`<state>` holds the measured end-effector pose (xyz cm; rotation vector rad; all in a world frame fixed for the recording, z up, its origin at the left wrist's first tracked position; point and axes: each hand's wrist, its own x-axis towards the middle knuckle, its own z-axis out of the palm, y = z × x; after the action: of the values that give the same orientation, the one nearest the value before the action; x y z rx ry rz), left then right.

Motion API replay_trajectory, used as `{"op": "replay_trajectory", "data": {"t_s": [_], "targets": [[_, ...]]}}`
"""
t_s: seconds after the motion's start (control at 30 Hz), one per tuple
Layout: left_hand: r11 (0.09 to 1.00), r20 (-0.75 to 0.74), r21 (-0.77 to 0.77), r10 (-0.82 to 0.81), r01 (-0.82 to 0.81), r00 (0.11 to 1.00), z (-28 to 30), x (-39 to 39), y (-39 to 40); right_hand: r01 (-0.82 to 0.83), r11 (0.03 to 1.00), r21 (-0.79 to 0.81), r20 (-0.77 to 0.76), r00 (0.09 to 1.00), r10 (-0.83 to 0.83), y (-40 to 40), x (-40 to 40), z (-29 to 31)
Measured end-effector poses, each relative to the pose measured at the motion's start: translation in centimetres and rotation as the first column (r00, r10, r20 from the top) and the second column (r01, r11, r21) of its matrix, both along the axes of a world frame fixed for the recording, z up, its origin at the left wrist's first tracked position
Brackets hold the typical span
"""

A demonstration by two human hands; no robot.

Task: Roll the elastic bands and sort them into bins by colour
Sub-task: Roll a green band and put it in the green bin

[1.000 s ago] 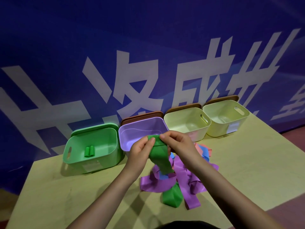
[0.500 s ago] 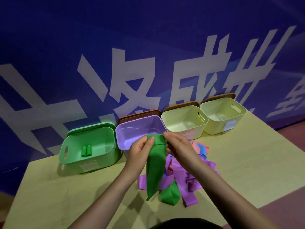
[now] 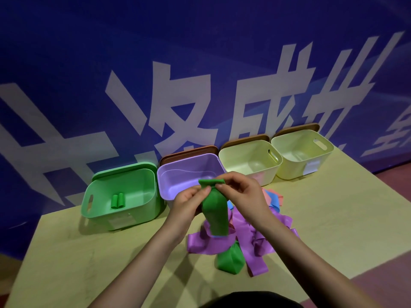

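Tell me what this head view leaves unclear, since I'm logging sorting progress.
- Pile of bands: overlapping strips and the hands hide the count.
- Labels on the green bin: too blurred to read.
- Green band: the fingers of the left hand and right hand hide how far it is rolled.

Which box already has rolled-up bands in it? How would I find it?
Look along the blue wall at the row of four bins on the table. Take the one at the far left, the green bin. Only it holds two small green rolls.
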<state>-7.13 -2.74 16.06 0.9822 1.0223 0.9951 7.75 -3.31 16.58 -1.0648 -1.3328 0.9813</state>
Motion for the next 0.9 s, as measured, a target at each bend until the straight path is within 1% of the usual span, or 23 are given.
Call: {"op": "replay_trajectory", "data": {"t_s": [0.03, 0.1, 0.2, 0.27, 0.33, 0.4, 0.5, 0.57, 0.6, 0.63, 0.67, 0.7, 0.73, 0.77, 0.83, 0.9], "targets": [[1.000, 0.034, -0.019, -0.002, 0.003, 0.999, 0.1, -0.1, 0.1, -0.002, 0.999, 0.035, 0.042, 0.999, 0.000, 0.0, 0.1, 0.0], [0.998, 0.115, -0.060, -0.007, 0.014, 0.993, 0.4, -0.1, 0.2, -0.032, 0.989, 0.143, 0.190, 0.982, 0.004, 0.1, 0.6, 0.1], [0.995, 0.190, -0.095, -0.019, 0.038, 0.982, 0.8, -0.3, 0.1, -0.127, 0.948, 0.292, 0.399, 0.917, 0.000, 0.5, 1.5, 0.5], [0.989, 0.263, -0.140, -0.007, 0.045, 0.965, 0.9, -0.4, 0.1, -0.160, 0.927, 0.340, 0.462, 0.887, -0.016, 0.7, 2.0, 0.8], [0.984, 0.328, -0.175, 0.017, 0.043, 0.944, 1.0, -0.4, 0.3, -0.170, 0.917, 0.360, 0.492, 0.870, -0.032, 0.8, 2.3, 1.0], [0.987, 0.329, -0.156, 0.009, 0.045, 0.944, 1.1, -0.3, 0.4, -0.177, 0.910, 0.374, 0.510, 0.859, -0.042, 0.8, 2.4, 1.2], [0.998, 0.193, -0.043, -0.042, 0.051, 0.980, 0.9, -0.2, 0.2, -0.199, 0.902, 0.385, 0.535, 0.843, -0.043, 1.1, 2.6, 1.1], [0.999, 0.124, -0.012, -0.029, 0.031, 0.992, 0.8, -0.1, 0.0, -0.224, 0.920, 0.321, 0.518, 0.855, 0.028, 1.1, 2.6, 1.0], [1.000, 0.103, -0.007, -0.016, 0.017, 0.995, 0.7, -0.2, 0.0, -0.224, 0.941, 0.255, 0.464, 0.882, 0.084, 1.0, 2.5, 1.0], [1.000, 0.082, 0.002, -0.001, 0.001, 0.997, 0.5, -0.3, 0.0, -0.207, 0.964, 0.167, 0.366, 0.921, 0.134, 0.7, 2.4, 1.1], [1.000, 0.059, 0.020, 0.011, -0.012, 0.998, 0.5, -0.3, 0.0, -0.185, 0.980, 0.071, 0.234, 0.958, 0.164, 0.4, 2.1, 1.2], [0.999, 0.037, 0.040, 0.020, -0.021, 0.999, 0.5, -0.3, 0.0, -0.166, 0.986, -0.011, 0.124, 0.978, 0.166, 0.2, 1.8, 1.3], [0.998, 0.016, 0.061, 0.027, -0.028, 1.000, 0.6, -0.2, -0.1, -0.156, 0.984, -0.084, 0.059, 0.985, 0.161, 0.0, 1.5, 1.2], [0.996, -0.008, 0.086, 0.039, -0.038, 0.999, 0.7, -0.2, -0.2, -0.144, 0.981, -0.126, 0.071, 0.986, 0.154, 0.0, 1.3, 1.0], [0.988, -0.072, 0.146, 0.064, -0.053, 0.995, 0.9, 0.0, -0.3, -0.105, 0.984, -0.144, 0.133, 0.983, 0.124, 0.1, 0.8, 0.5], [0.982, -0.119, 0.184, 0.073, -0.050, 0.990, 1.1, 0.1, -0.4, -0.067, 0.985, -0.158, 0.079, 0.994, 0.081, 0.2, 0.6, 0.2]]}}
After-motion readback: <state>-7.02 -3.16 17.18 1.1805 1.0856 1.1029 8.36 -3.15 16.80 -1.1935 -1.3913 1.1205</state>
